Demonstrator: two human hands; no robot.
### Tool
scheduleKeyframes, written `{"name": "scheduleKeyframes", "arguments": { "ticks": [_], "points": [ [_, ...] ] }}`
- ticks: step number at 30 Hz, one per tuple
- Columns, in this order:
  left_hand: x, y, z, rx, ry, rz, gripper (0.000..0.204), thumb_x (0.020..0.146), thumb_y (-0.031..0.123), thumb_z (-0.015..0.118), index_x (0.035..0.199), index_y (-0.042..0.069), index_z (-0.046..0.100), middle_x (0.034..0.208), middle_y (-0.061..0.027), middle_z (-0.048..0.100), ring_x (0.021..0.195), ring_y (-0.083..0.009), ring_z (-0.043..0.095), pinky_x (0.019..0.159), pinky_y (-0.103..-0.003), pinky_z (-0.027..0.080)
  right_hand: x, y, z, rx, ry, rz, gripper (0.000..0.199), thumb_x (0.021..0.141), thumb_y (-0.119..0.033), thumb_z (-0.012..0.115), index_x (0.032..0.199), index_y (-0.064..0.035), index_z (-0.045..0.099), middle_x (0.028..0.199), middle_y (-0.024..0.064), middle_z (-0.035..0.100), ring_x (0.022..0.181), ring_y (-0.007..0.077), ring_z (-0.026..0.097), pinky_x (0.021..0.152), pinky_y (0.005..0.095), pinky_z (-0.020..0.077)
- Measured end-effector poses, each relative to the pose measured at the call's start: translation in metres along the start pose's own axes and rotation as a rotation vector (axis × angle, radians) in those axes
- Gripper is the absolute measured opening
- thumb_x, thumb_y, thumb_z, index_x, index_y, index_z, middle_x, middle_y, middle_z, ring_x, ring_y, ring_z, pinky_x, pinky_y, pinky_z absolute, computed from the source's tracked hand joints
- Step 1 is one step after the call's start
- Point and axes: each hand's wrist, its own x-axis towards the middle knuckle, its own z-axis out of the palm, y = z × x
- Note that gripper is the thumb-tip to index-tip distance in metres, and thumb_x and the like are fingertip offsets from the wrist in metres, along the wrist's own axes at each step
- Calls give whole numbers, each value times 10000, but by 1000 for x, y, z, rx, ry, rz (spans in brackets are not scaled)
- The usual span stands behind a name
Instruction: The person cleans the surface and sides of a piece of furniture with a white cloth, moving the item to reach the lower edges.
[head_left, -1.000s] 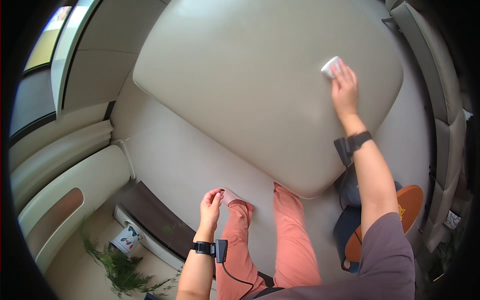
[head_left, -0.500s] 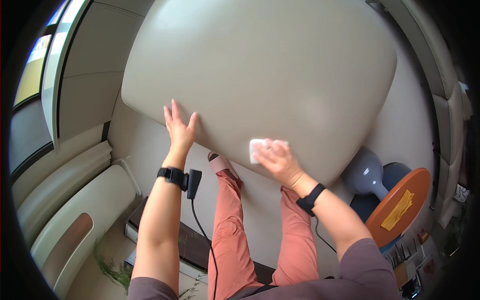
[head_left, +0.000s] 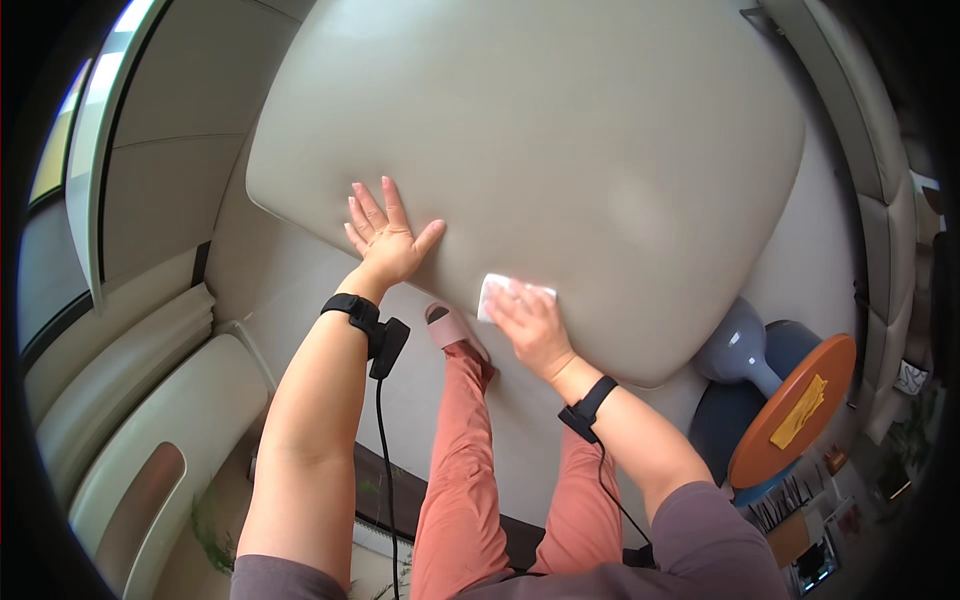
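A large beige padded surface with rounded corners (head_left: 560, 130) spreads out before me. My left hand (head_left: 388, 240) leans on it near its front edge, fingers spread and holding nothing. To the right, my right hand (head_left: 535, 330) presses a folded white cloth (head_left: 490, 298) flat against the same surface, close to that edge. The fingers partly cover the cloth. Both wrists wear black straps, and a cable runs down from each.
At the right, a round orange table (head_left: 790, 425) bears a yellow cloth (head_left: 800, 412), with a grey rounded seat (head_left: 728, 345) beside it. A cream bench-like piece (head_left: 165, 460) stands lower left. Grey sofa cushions (head_left: 880, 240) line the far right.
My left hand has shifted right along the padded surface and its fingers lie more spread. My right hand has slid the cloth a little to the left.
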Motion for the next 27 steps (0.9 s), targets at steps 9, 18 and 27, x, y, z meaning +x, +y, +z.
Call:
{"name": "scheduleKeyframes", "arguments": {
  "ticks": [9, 18, 27],
  "points": [
    [6, 12, -5, -85, -33, 13, 1014, 760, 656, 429, 1360, 111, -179, 1364, -272, -253, 1268, -417, -237, 980, -568, -110, 119, 174, -102, -315, 355, 173, 327, 770, -44, 529, 1082, -113, 599, 1221, 66, 512, 1046, 320, 481, 884, 386, 400],
    [6, 1, -5, -38, -102, -18, 1014, 767, 664, 418, 1351, 119, -205, 1357, -252, -287, 1268, -415, -241, 982, -572, -88, 53, -6, 17, -194, 92, 110, 239, 782, -89, 483, 984, -92, 611, 1119, 90, 546, 1051, 226, 482, 886, 383, 369],
    [6, 3, -2, -72, -54, 22, 1015, 765, 669, 417, 1351, 124, -207, 1359, -260, -277, 1260, -418, -255, 976, -583, -87, 23, 38, -57, -149, -141, -125, 258, 743, -130, 526, 986, -117, 614, 1182, 1, 535, 1073, 218, 460, 896, 375, 345]
  ]
}}
